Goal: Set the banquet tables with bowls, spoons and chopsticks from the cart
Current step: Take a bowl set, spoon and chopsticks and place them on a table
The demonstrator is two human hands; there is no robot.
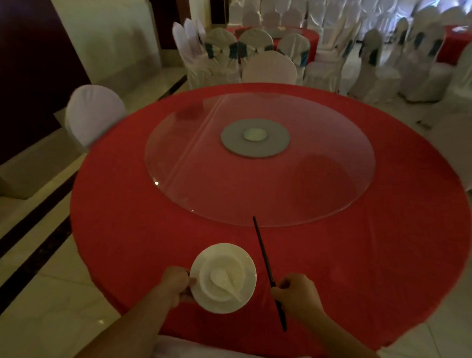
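A white plate (246, 262) sits near the front edge of the round table with its red cloth (360, 263). On the plate stands a white bowl (213, 263) with a white spoon (224, 281) lying in it. My left hand (179, 284) grips the plate's left rim. My right hand (296, 294) pinches dark chopsticks (264, 256) just right of the plate; their tips point away toward the glass turntable (323, 187).
The glass turntable has a grey hub (255, 138) at the table's middle. White-covered chairs stand at the far left (94, 113), behind the table (269, 67) and at the right. Another red table (296, 33) with chairs is further back. A white chair back (196, 351) is just below my arms.
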